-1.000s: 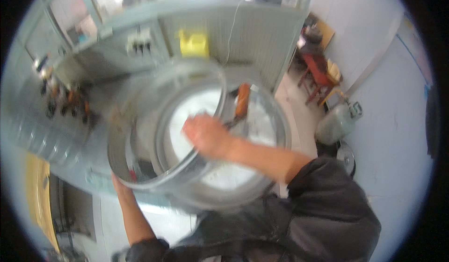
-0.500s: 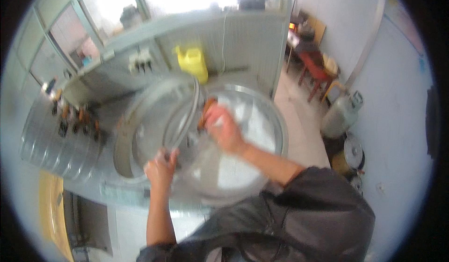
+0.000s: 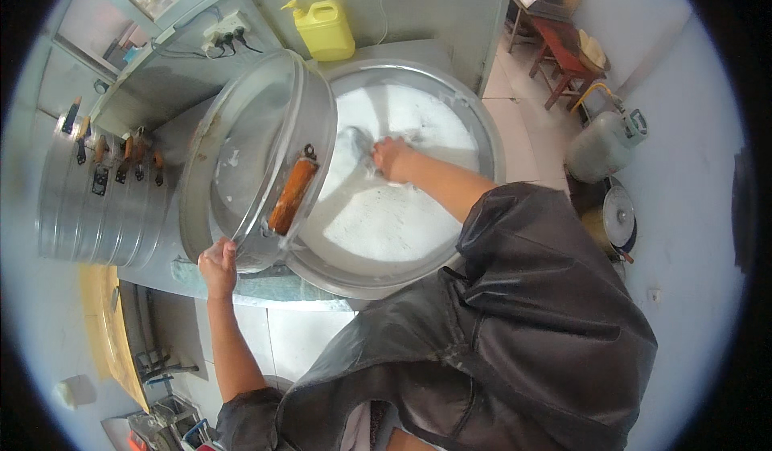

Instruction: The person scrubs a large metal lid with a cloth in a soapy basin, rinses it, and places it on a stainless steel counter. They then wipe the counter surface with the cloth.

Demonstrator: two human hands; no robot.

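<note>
A wide, round metal steamer tier [image 3: 320,121] is tilted at the left of the basin, a brown wooden handle [image 3: 293,197] on its outer wall. My left hand [image 3: 217,266] is closed on its lower near rim. Beside it stands a large metal basin [image 3: 492,141] of white, sudsy water [image 3: 374,230]. My right hand [image 3: 392,160] is in the basin at the suds, fingers curled. A grey, soft-looking lump [image 3: 352,147] lies right by those fingers. Whether they hold it is hard to make out.
Stacked metal steamer tiers [image 3: 104,201] with wooden handles stand at the left. Behind the basin is a yellow pump jug [image 3: 324,32], near plugs in a power strip [image 3: 228,31]. A gas cylinder [image 3: 603,145] and a red stool [image 3: 563,61] are at the right.
My right hand has moved off the wooden handle, down to the suds. The steamer tier has turned, its handle now facing the near right. My view has tipped downward.
</note>
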